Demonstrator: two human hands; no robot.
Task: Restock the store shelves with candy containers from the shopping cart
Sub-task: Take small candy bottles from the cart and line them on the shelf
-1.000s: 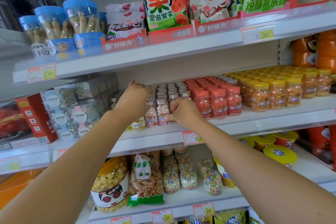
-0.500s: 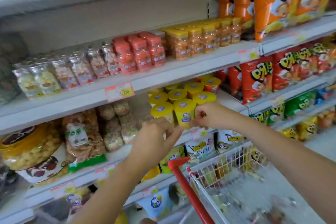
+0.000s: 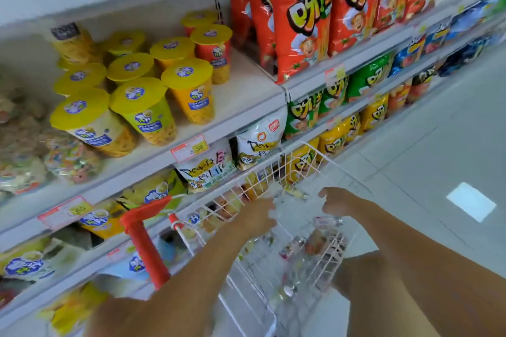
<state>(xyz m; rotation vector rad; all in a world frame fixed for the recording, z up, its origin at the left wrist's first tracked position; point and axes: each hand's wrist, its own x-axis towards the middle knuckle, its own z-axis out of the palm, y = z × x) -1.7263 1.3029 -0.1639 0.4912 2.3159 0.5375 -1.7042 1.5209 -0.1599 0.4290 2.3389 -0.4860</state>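
A white wire shopping cart (image 3: 332, 163) with a red handle (image 3: 143, 241) stands against the shelves, below my arms. Small clear candy containers with silver caps lie on its bottom, among them one near the middle (image 3: 325, 221), one with reddish candy (image 3: 315, 244) and one by the far side (image 3: 297, 194). My left hand (image 3: 257, 217) hangs over the cart's left part with its fingers loosely bent down and nothing in them. My right hand (image 3: 339, 201) hovers above the containers, loosely curled and empty. Motion blur hides finer detail.
Yellow-lidded snack cups (image 3: 189, 90) fill the shelf at upper left, above a price tag (image 3: 189, 148). Red snack bags (image 3: 298, 22) stand at upper right, green and yellow bags (image 3: 367, 82) below them. Grey aisle floor (image 3: 443, 145) lies to the right of the cart.
Both hands left the candy bottles on the upper shelf and dropped down to the right over the cart. My view swung down from the shelf to the cart.
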